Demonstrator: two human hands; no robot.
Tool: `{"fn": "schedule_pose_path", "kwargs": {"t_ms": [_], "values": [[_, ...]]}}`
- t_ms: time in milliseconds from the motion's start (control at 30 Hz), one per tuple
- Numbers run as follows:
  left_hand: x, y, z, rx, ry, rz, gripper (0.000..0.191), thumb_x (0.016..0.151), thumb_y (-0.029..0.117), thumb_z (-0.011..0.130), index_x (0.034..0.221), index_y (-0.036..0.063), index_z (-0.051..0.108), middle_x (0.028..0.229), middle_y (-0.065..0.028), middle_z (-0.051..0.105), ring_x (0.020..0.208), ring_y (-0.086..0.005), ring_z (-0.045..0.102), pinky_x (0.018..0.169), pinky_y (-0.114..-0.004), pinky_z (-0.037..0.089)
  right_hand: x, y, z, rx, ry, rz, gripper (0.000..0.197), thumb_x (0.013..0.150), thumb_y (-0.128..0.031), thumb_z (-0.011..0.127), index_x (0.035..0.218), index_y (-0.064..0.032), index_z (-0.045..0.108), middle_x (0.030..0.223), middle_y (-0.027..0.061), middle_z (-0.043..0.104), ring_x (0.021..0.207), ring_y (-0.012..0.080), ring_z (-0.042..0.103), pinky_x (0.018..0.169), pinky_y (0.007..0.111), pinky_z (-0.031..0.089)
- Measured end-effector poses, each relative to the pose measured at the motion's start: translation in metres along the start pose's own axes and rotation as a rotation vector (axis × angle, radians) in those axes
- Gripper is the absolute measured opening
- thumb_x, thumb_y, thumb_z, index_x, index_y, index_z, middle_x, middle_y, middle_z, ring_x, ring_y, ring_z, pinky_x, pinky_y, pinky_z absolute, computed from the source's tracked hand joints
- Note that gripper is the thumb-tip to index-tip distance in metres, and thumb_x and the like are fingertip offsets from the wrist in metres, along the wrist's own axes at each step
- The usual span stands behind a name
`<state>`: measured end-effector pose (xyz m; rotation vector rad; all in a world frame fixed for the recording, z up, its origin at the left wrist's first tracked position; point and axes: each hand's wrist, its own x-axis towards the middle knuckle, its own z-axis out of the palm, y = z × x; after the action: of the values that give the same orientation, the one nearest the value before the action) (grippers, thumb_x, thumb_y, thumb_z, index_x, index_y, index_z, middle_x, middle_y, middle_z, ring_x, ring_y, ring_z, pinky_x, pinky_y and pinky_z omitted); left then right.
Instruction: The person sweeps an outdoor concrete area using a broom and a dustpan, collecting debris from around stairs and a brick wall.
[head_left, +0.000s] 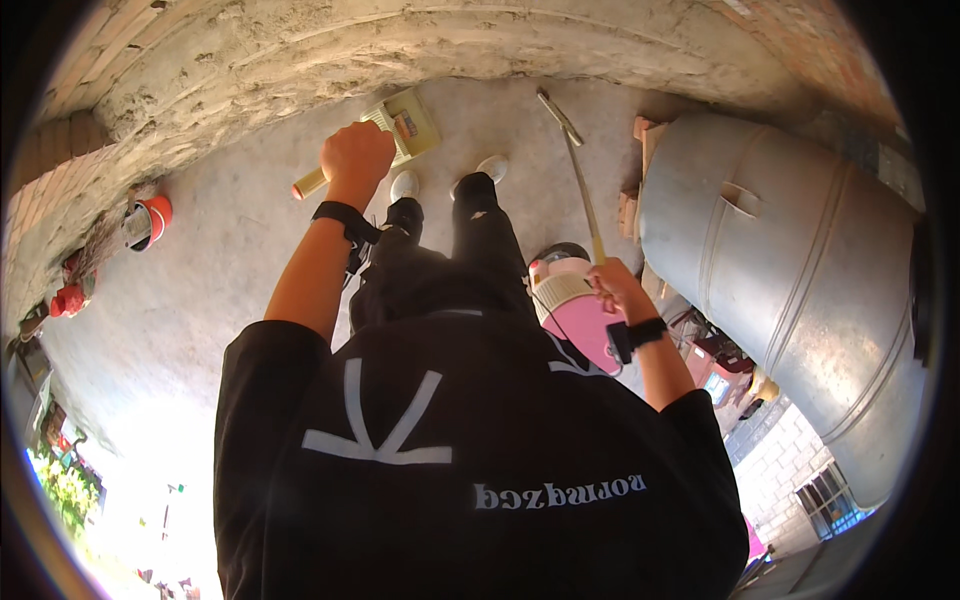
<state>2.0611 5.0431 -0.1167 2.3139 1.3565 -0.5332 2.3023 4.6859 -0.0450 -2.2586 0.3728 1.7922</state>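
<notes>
My left hand (358, 156) is closed around a yellowish handle (309, 183) with a reddish end cap. Just beyond this hand, a pale yellow plastic dustpan (421, 124) lies on the floor; my fist hides where the handle and dustpan might join. My right hand (616, 289) grips the near end of a long, thin pole (583, 184). At the pole's far end, a narrow crosswise head (559, 116) rests on the floor near the wall; whether it is a broom or a squeegee cannot be told. Both wrists wear black bands.
A rough earthen wall (315, 67) curves across the front. To the right lies a large metal drum (780, 247) beside bricks (628, 214). Below my right hand stands a pink and cream container (577, 322). A red bucket (159, 219) stands by the wall at left.
</notes>
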Motion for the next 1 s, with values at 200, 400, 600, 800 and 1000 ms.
{"fn": "schedule_pose_path", "kwargs": {"t_ms": [200, 400, 600, 800, 1000], "values": [[0.002, 0.003, 0.001, 0.007, 0.017, 0.026, 0.037, 0.082, 0.03, 0.04, 0.075, 0.0037, 0.066, 0.077, -0.016, 0.065, 0.073, -0.0316, 0.064, 0.065, -0.042, 0.051, 0.053, -0.003, 0.086, -0.1, -0.055, 0.003, 0.014, 0.074, -0.006, 0.053, 0.063, 0.0014, 0.049, 0.051, 0.0089, 0.047, 0.037, 0.0184, 0.045, 0.031, 0.033, 0.036], [0.003, 0.001, -0.002, 0.025, 0.015, 0.038, 0.036, 0.082, 0.029, 0.04, 0.076, 0.0038, 0.065, 0.079, -0.016, 0.065, 0.073, -0.0317, 0.064, 0.064, -0.042, 0.051, 0.029, 0.006, 0.076, -0.469, -0.057, -0.101, 0.007, 0.074, -0.006, 0.051, 0.072, 0.0007, 0.054, 0.055, 0.0094, 0.053, 0.043, 0.02, 0.052, 0.035, 0.032, 0.037], [0.003, 0.0, -0.002, -0.03, -0.016, 0.017, 0.035, 0.082, 0.028, 0.04, 0.078, 0.0041, 0.066, 0.081, -0.0162, 0.065, 0.075, -0.0321, 0.064, 0.066, -0.042, 0.05, -0.031, -0.002, 0.026, 0.058, -0.193, -0.029, 0.008, 0.073, -0.004, 0.054, 0.071, -0.0061, 0.047, 0.055, -0.001, 0.041, 0.041, 0.0077, 0.039, 0.036, 0.024, 0.027], [-0.004, 0.0, -0.009, -0.032, -0.027, 0.021, 0.033, 0.081, 0.026, 0.042, 0.08, 0.0051, 0.067, 0.084, -0.0149, 0.066, 0.078, -0.0309, 0.064, 0.068, -0.04, 0.051, 0.0, 0.014, 0.051, 0.071, -0.134, -0.055, 0.01, 0.073, -0.004, 0.054, 0.069, -0.0058, 0.045, 0.055, 0.0006, 0.041, 0.04, 0.0095, 0.038, 0.035, 0.024, 0.029], [-0.005, -0.002, -0.005, -0.052, -0.025, 0.065, 0.033, 0.08, 0.025, 0.041, 0.081, 0.0036, 0.066, 0.082, -0.0165, 0.065, 0.078, -0.0319, 0.064, 0.069, -0.042, 0.05, 0.039, 0.018, 0.114, -0.296, -0.07, -0.032, 0.012, 0.074, -0.005, 0.054, 0.065, -0.0033, 0.045, 0.051, 0.0039, 0.042, 0.039, 0.0123, 0.041, 0.032, 0.027, 0.032]]}}
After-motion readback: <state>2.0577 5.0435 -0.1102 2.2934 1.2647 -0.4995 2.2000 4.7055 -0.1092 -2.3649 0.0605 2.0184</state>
